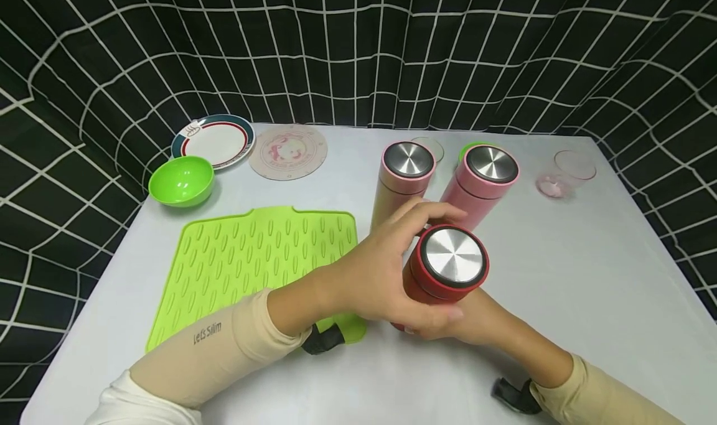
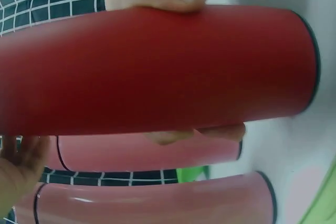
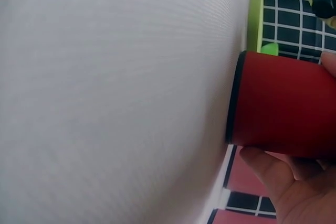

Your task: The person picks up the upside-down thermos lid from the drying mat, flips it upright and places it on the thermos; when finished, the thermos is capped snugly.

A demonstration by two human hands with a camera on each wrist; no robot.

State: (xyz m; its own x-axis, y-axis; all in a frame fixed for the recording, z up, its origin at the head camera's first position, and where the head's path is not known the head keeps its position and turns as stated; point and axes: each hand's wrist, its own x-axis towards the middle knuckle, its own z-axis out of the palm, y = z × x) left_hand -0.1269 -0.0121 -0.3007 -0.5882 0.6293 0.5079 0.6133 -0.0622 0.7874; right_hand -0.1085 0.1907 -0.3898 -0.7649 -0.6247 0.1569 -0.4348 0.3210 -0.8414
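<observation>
The red flask [image 1: 445, 272] stands upright near the middle of the white table [image 1: 588, 288], steel lid up, and I have both hands on it — my left hand [image 1: 381, 269] curls round its upper part, thumb on the near side and fingers on the far side, while my right hand [image 1: 470, 316] wraps the lower body. Just behind it stand two pink flasks [image 1: 407, 176] side by side. To the left lies a green mat [image 1: 252, 257] — beyond it a green bowl [image 1: 182, 181] and a plate [image 1: 214, 140].
</observation>
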